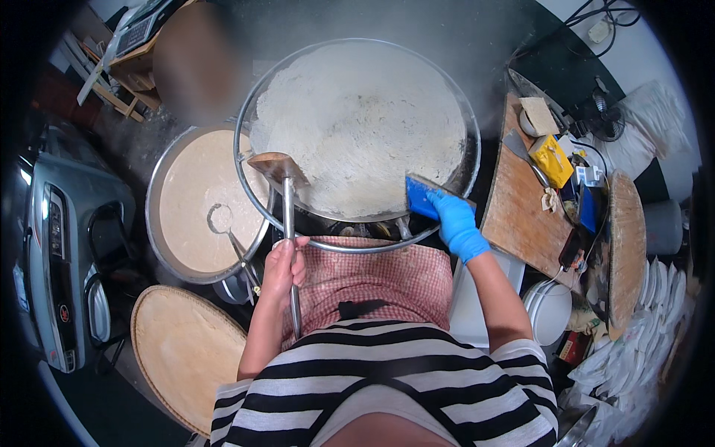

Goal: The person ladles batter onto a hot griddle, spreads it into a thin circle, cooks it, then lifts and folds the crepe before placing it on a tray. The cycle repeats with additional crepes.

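Note:
My bare left hand [283, 270] is wrapped round the metal handle of a long spreader. The spreader's wooden head [274, 165] rests over the left rim of a large round griddle [474, 141]. A thin pale sheet of batter [357, 127] covers most of the griddle, with steam over it. My right hand [457, 226], in a blue glove, grips a flat blue scraper [420, 197] at the griddle's lower right edge. Left of the griddle stands a wide metal basin [152, 201] of pale batter, and a long-handled ladle [236, 243] lies in it.
A round woven tray [186, 357] leans at lower left, near a grey machine [82, 216]. On the right, a wooden board [525, 208] bears a metal spatula [521, 153], a yellow packet [551, 162] and other small things. White lidded buckets [550, 309] stand below it.

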The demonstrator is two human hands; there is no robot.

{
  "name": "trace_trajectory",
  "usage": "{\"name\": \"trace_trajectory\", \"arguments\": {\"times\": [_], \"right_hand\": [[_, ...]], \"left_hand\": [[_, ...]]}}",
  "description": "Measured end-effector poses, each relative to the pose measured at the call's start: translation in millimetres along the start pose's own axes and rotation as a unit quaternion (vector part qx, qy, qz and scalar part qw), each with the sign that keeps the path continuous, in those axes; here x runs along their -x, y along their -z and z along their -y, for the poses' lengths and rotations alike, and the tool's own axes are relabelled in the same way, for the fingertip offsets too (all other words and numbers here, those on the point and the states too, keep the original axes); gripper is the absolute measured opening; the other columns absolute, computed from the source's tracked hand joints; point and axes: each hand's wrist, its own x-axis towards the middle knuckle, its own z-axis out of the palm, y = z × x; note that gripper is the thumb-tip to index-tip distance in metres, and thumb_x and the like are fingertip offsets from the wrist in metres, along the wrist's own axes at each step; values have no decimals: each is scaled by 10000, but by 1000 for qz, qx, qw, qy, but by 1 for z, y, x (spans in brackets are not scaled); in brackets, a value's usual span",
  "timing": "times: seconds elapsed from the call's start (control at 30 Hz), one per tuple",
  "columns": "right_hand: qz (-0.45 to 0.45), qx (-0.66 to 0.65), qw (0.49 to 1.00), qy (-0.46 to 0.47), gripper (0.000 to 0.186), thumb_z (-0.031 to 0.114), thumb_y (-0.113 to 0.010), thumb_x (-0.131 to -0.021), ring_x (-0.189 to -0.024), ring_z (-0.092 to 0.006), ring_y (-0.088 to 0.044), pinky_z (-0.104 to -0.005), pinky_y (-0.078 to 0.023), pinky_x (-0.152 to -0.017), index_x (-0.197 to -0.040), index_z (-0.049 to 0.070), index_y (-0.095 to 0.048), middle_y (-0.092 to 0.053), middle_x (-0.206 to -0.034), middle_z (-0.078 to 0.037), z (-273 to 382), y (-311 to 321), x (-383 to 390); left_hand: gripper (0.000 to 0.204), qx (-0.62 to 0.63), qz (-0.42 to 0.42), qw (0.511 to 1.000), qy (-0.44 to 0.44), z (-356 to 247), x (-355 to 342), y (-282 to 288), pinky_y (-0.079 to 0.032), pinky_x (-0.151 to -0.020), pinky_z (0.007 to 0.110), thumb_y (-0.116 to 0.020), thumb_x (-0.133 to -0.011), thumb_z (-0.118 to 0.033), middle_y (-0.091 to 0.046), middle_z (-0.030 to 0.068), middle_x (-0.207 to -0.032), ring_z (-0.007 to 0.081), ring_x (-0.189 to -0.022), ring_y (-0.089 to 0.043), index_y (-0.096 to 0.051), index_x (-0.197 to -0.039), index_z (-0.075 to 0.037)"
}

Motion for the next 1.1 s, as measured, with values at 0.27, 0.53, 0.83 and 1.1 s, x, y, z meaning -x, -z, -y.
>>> {"name": "trace_trajectory", "arguments": {"times": [0.27,0.53,0.83,1.1], "right_hand": [[102,-12,995,21,425,-2,-521,-722,-906,-333,-569,-408,-457,-800,-1143,59,-530,-554,-1113,-168,77,7,34],[-73,-159,984,-26,467,-78,-525,-686,-1030,-387,-522,-396,-420,-889,-1140,32,-519,-547,-1096,-233,-4,27,-12],[-36,-18,994,-98,485,-52,-529,-701,-1003,-377,-539,-407,-440,-870,-1179,25,-502,-546,-1098,-221,-48,-8,-53],[73,-25,997,-24,496,-32,-536,-685,-967,-379,-534,-419,-437,-850,-1173,38,-486,-515,-1136,-213,57,-14,13]], "left_hand": [[386,24,6,1000,-6,5,4,7,-279,-370,203,-357,-965,-363,-329,-37,-509,57,-384,-307,-532,-1052,-30],[375,22,-34,999,-12,4,11,21,-271,-362,202,-361,-964,-366,-311,-47,-490,54,-374,-296,-539,-1046,-47],[372,15,-35,999,-14,4,10,21,-267,-367,199,-365,-963,-366,-316,-45,-489,54,-377,-302,-544,-1035,-46],[345,36,-15,999,-4,5,2,24,-280,-380,195,-393,-959,-338,-358,-30,-521,57,-403,-332,-541,-1026,-33]]}}
